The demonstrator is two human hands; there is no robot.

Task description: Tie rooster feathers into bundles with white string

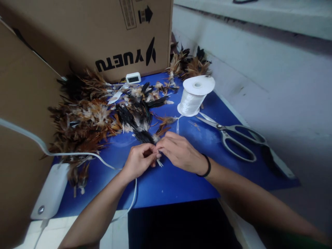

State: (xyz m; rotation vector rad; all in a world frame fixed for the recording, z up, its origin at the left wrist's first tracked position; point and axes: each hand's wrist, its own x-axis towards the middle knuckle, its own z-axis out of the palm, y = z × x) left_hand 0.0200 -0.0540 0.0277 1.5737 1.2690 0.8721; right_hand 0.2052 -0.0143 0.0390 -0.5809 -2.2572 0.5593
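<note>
We sit at a blue tabletop point(176, 186), a cardboard box point(103, 34) at eleven o'clock from our hands and a pale wall point(249, 72) at two. Loose feathers point(85, 119) heap at ten, a white spool point(192, 103) stands at one, and scissors point(220, 127) lie at three. Our left hand point(137, 159) pinches the feather bunch point(140, 126), its dark plumes toward eleven, its stems toward us. Our right hand point(178, 154) curls in, fingertips at the stems; we cannot tell whether they grip.

Dim cool light, slight blur, stretched edges
</note>
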